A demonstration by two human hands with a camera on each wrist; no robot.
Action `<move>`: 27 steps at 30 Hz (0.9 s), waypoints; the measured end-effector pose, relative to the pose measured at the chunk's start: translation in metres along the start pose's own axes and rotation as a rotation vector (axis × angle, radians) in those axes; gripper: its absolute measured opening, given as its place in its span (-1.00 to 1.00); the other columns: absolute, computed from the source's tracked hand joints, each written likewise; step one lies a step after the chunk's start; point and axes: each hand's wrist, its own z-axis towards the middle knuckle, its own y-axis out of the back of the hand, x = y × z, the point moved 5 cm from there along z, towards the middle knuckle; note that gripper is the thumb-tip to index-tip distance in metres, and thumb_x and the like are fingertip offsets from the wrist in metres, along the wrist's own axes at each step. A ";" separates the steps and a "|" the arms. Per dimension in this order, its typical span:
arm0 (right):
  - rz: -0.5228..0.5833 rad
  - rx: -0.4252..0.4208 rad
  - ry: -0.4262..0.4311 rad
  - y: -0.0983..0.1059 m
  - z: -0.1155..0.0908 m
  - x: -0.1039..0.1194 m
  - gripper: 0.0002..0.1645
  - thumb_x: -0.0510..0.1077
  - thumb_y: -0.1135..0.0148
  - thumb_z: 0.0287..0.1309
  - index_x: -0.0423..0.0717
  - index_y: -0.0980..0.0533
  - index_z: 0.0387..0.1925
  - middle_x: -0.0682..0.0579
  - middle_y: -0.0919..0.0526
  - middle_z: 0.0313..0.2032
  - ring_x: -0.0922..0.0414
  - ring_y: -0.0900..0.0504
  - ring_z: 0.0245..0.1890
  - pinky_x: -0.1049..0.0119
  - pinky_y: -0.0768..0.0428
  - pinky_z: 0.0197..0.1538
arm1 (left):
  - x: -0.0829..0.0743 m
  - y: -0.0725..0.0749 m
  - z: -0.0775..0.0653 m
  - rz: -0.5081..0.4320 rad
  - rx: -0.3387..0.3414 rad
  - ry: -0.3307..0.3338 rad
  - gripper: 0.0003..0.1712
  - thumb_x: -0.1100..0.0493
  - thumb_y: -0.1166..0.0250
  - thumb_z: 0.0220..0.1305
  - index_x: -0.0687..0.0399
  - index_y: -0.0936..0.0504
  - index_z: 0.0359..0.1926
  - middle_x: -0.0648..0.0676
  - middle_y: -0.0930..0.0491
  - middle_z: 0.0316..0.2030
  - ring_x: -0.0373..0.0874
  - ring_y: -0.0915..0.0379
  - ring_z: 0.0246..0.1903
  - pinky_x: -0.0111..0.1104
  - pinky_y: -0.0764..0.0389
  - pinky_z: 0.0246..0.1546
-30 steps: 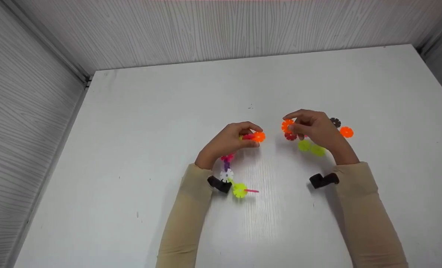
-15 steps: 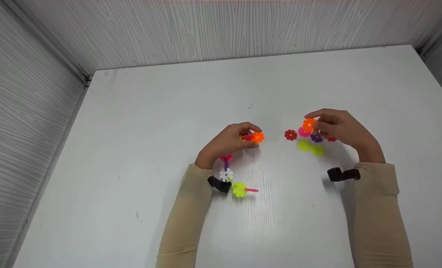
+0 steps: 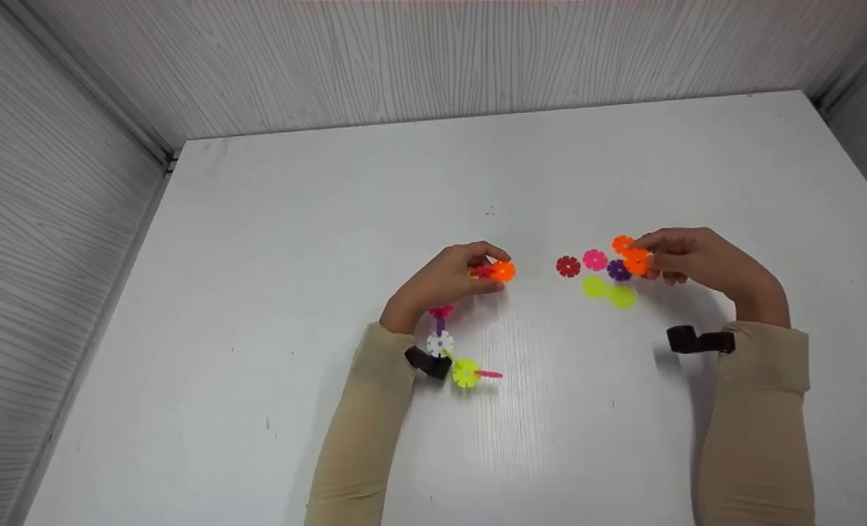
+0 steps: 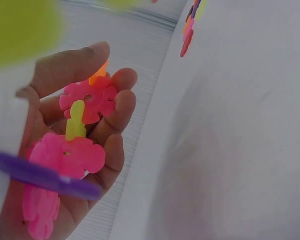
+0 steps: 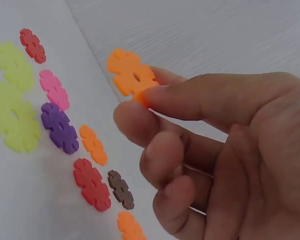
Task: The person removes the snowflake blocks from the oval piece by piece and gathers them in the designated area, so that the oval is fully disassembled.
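Note:
My left hand [image 3: 451,277] holds a chain of interlocked snowflake discs between thumb and curled fingers. An orange snowflake disc [image 3: 503,271] forms its end at the fingertips. In the left wrist view a pink disc [image 4: 92,97], a yellow one and further pink ones lie along the palm, with a purple disc [image 4: 45,175] across them. Past the wrist the chain runs down to a white disc [image 3: 440,343] and a yellow disc [image 3: 466,373]. My right hand [image 3: 703,263] pinches a loose orange snowflake disc [image 5: 132,75] between thumb and index finger, above the other loose discs.
On the white table [image 3: 316,234] by my right hand lie loose discs: red [image 3: 568,266], pink [image 3: 595,259], purple [image 3: 619,270], orange [image 3: 622,245] and two yellow [image 3: 621,296]. The right wrist view also shows a brown disc [image 5: 121,189]. A grained panel [image 3: 433,66] stands behind.
My right hand has moved to the right with the orange disc, uncovering the pink, purple and another orange disc on the table. My left hand and its chain have stayed nearly still.

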 end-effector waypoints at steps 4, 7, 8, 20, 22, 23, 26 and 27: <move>-0.007 0.024 -0.036 0.005 -0.004 -0.010 -0.60 -0.13 -0.07 0.33 -0.07 -0.50 0.16 0.10 -0.62 -0.43 0.15 -0.51 -0.42 0.34 -0.51 -0.25 | 0.000 0.000 -0.001 0.000 0.002 0.013 -0.61 0.13 -0.29 0.24 -0.08 -0.56 0.11 0.02 -0.57 -0.11 -0.13 -0.42 -0.08 -0.39 -0.51 -0.10; -0.007 0.050 -0.069 0.007 -0.006 -0.018 -0.61 -0.10 -0.10 0.32 -0.02 -0.51 0.15 0.13 -0.59 -0.46 0.16 -0.49 -0.42 0.34 -0.49 -0.27 | 0.000 0.000 -0.001 0.003 0.002 0.011 -0.60 0.13 -0.28 0.24 -0.08 -0.56 0.11 0.02 -0.57 -0.09 -0.13 -0.42 -0.07 -0.38 -0.52 -0.07; -0.009 0.062 -0.076 0.008 -0.007 -0.020 -0.60 -0.09 -0.10 0.32 -0.03 -0.50 0.16 0.14 -0.59 -0.46 0.16 -0.49 -0.43 0.34 -0.48 -0.28 | 0.000 0.000 -0.001 0.003 0.002 0.009 -0.60 0.13 -0.28 0.24 -0.08 -0.56 0.12 0.02 -0.57 -0.08 -0.13 -0.42 -0.06 -0.38 -0.53 -0.07; -0.041 0.148 -0.159 0.003 -0.009 -0.031 -0.53 -0.04 -0.14 0.29 -0.10 -0.49 0.18 0.13 -0.65 -0.43 0.18 -0.48 -0.46 0.36 -0.48 -0.31 | 0.004 0.001 0.000 -0.002 -0.001 -0.004 -0.60 0.13 -0.29 0.24 -0.05 -0.56 0.11 0.04 -0.57 -0.08 -0.11 -0.42 -0.06 -0.38 -0.53 -0.06; -0.055 0.160 -0.154 0.001 -0.007 -0.032 -0.53 -0.06 -0.13 0.30 -0.12 -0.48 0.19 0.13 -0.65 -0.42 0.19 -0.47 -0.47 0.37 -0.48 -0.31 | 0.004 0.000 0.000 -0.002 -0.001 -0.006 -0.60 0.13 -0.29 0.24 -0.04 -0.56 0.11 0.04 -0.57 -0.08 -0.11 -0.42 -0.06 -0.39 -0.53 -0.07; -0.062 0.164 -0.152 0.001 -0.006 -0.032 -0.54 -0.07 -0.13 0.30 -0.12 -0.48 0.19 0.13 -0.65 -0.42 0.19 -0.46 -0.47 0.37 -0.48 -0.31 | 0.004 0.001 0.000 0.001 0.000 -0.008 -0.60 0.13 -0.29 0.24 -0.04 -0.56 0.11 0.03 -0.57 -0.08 -0.11 -0.42 -0.06 -0.39 -0.53 -0.06; -0.073 0.178 -0.153 -0.001 -0.004 -0.032 -0.55 -0.09 -0.11 0.31 -0.11 -0.48 0.19 0.11 -0.65 -0.41 0.20 -0.47 -0.45 0.37 -0.48 -0.30 | 0.003 0.001 0.000 0.010 0.000 -0.008 -0.60 0.12 -0.29 0.24 -0.04 -0.55 0.12 0.04 -0.57 -0.07 -0.11 -0.42 -0.04 -0.37 -0.53 -0.03; -0.074 0.178 -0.149 -0.002 -0.004 -0.032 -0.55 -0.09 -0.10 0.31 -0.11 -0.48 0.19 0.10 -0.65 -0.41 0.20 -0.47 -0.44 0.37 -0.49 -0.29 | 0.003 0.001 0.000 0.014 -0.001 -0.007 -0.60 0.12 -0.29 0.24 -0.05 -0.55 0.12 0.03 -0.57 -0.07 -0.11 -0.42 -0.04 -0.37 -0.53 -0.03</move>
